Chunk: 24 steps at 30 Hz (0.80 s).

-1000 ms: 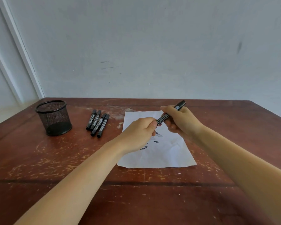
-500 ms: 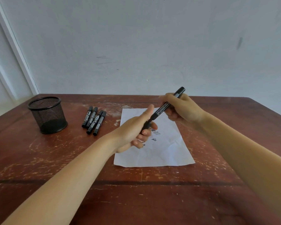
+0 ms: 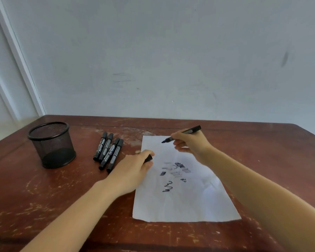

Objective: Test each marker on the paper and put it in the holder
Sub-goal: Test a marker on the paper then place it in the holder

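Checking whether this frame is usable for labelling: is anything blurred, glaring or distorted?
Head view: right hand and uncapped marker slightly smeared; scribbles on the paper soft; door frame leans and the table edge bows from the wide lens; light even, no glare, only faint shadow by the holder.

We see the holder (image 3: 52,144) at the table's (image 3: 44,197) far left, four markers (image 3: 108,153) between it and the paper (image 3: 189,200).
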{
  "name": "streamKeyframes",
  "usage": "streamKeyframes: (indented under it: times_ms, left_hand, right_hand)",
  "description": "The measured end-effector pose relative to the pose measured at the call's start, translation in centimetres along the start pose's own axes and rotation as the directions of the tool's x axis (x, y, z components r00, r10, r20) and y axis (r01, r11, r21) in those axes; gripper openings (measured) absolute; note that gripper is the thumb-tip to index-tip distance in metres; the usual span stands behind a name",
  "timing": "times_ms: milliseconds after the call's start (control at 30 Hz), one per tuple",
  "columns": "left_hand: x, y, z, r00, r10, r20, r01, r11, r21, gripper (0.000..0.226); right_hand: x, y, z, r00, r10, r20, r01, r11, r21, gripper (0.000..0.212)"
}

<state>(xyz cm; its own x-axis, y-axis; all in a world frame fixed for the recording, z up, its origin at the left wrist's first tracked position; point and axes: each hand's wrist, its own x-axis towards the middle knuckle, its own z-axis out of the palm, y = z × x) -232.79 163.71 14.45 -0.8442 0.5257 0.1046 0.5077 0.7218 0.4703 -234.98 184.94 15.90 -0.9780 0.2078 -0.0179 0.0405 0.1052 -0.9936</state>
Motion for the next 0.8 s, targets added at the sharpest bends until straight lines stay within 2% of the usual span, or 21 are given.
streamKeyframes:
  times_ms: [200, 300, 400, 700, 800]
  left_hand:
    - [0.5, -1.3, 0.3, 1.0, -0.013, 0.014, 0.013, 1.0, -0.012, 0.039]
    - [0.9, -2.5, 0.6, 0.999, -0.043, 0.015, 0.044, 0.998, -0.054, 0.049]
    - [1.0, -3.1, 0.8, 0.996, -0.077, 0.039, 0.078, 0.997, -0.023, 0.055]
    - [1.1, -3.7, 0.5, 1.0, -0.019, -0.012, 0.018, 0.997, -0.07, 0.048]
    - [1.0, -3.8, 0.5, 0.999, 0.005, -0.032, -0.007, 0.997, -0.08, 0.043]
  right_hand:
    - [4.3, 1.4, 3.4, 0.998, -0.049, -0.039, 0.048, 0.999, -0.022, 0.022]
    - [5.2, 2.0, 4.3, 0.993, -0.106, -0.051, 0.104, 0.994, -0.044, 0.026]
    - [5.6, 2.4, 4.4, 0.988, -0.138, -0.075, 0.133, 0.988, -0.072, 0.028]
    - [6.1, 3.1, 4.6, 0.986, -0.162, -0.031, 0.154, 0.972, -0.176, 0.027]
    - [6.2, 3.0, 4.5, 0.988, -0.15, -0.028, 0.143, 0.976, -0.164, 0.026]
